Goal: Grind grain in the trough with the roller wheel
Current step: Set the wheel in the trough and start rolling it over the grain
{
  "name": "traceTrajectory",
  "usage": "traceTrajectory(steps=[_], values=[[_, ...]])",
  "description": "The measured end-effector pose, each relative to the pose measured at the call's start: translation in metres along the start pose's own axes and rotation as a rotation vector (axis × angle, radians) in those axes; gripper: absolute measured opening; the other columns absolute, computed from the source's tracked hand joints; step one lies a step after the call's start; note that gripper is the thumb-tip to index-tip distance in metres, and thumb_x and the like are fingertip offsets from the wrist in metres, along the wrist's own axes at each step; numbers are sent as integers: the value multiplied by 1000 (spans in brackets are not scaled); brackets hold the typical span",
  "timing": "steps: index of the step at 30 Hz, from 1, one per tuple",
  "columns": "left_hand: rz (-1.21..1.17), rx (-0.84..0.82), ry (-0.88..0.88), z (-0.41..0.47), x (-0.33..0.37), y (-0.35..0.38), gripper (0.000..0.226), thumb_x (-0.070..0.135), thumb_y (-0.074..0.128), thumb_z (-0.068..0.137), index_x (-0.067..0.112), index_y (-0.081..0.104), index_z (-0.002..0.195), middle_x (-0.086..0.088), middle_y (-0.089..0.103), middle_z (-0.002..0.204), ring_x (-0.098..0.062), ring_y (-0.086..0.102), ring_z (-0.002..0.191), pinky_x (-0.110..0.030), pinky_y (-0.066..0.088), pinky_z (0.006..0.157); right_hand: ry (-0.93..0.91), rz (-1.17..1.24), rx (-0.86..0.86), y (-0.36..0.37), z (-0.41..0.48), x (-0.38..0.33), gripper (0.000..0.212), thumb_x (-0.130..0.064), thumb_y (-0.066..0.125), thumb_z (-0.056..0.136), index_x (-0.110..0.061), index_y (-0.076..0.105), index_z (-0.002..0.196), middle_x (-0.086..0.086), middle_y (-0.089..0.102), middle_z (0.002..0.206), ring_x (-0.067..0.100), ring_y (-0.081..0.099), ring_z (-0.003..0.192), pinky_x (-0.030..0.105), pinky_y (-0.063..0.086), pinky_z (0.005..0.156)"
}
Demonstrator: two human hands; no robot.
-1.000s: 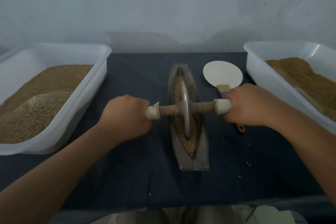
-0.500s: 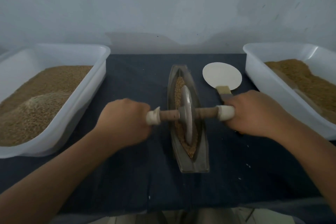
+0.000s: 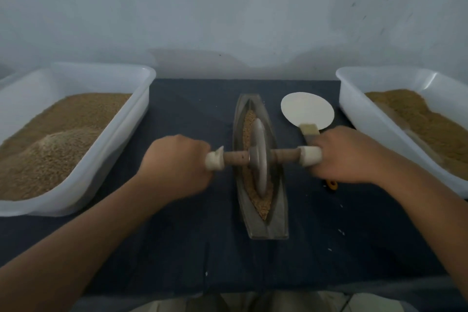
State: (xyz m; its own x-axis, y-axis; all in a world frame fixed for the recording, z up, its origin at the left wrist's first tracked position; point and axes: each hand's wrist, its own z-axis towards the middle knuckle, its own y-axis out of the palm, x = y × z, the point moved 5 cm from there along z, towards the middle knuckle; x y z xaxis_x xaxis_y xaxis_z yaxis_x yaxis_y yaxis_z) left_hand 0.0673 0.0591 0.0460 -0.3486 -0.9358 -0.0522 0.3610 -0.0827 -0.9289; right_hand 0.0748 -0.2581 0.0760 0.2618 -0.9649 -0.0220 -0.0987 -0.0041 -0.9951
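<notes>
Both hands close around the ends of one axle: the left hand (image 3: pixel 177 162) makes a fist on the left grip, just outside its pale collar, and the right hand (image 3: pixel 347 154) does the same on the right, so the roller wheel (image 3: pixel 258 157) hangs between them with neither hand nearer than the other. Forearms come in low from the near edge of the tabletop (image 3: pixel 177 248), wrists roughly level, knuckles up. That axle runs straight across from left to right, while the trough (image 3: pixel 276 215) lies along the line from the person outward, its long axis square to the axle. Everything turns on this crossing: the disc stands upright on its edge in the groove, about midway along, with grain (image 3: pixel 263 206) showing in the near tip and more beyond the disc toward the far tip. Any stroke, I judge, has to go straight away or straight back, both hands pushing evenly (a skewed push would likely ride the disc up the trough wall). Farther out, just right of the trough, a pale round paddle (image 3: pixel 307 111) lies flat. Well apart on either flank sit the left tub (image 3: pixel 119 134) and the right tub (image 3: pixel 367 121), each holding grain.
</notes>
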Motion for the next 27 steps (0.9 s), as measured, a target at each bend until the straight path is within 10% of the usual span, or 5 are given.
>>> traceTrajectory(steps=[9,15,19,27], values=[[18,-60,-188,88,-14,16,24,43,58,83,25,54,68,6,58,68,-24,59,64,-31,44,59,56,-36,418,-17,66,-5,38,-44,63,90,-22,52,60,-3,55,58,16,50,53,30,44,50],[-14,-137,-87,16,-1,3,27,43,59,81,26,48,64,9,52,60,-18,54,54,-28,35,50,26,-57,61,-1,22,4,27,-58,63,78,-34,62,67,-10,62,63,4,58,60,28,40,49],[-96,-97,-83,-21,-3,4,34,52,57,81,31,41,60,12,45,51,-8,44,45,-23,23,45,-37,-61,67,-7,2,-6,25,-59,56,68,-34,60,63,-10,59,56,2,56,52,26,38,45],[-5,-136,-218,97,-13,12,26,44,60,82,25,55,66,4,63,75,-26,62,71,-33,48,64,158,-114,279,-22,71,-10,18,-22,66,87,-17,65,70,4,63,68,23,60,62,32,48,55]])
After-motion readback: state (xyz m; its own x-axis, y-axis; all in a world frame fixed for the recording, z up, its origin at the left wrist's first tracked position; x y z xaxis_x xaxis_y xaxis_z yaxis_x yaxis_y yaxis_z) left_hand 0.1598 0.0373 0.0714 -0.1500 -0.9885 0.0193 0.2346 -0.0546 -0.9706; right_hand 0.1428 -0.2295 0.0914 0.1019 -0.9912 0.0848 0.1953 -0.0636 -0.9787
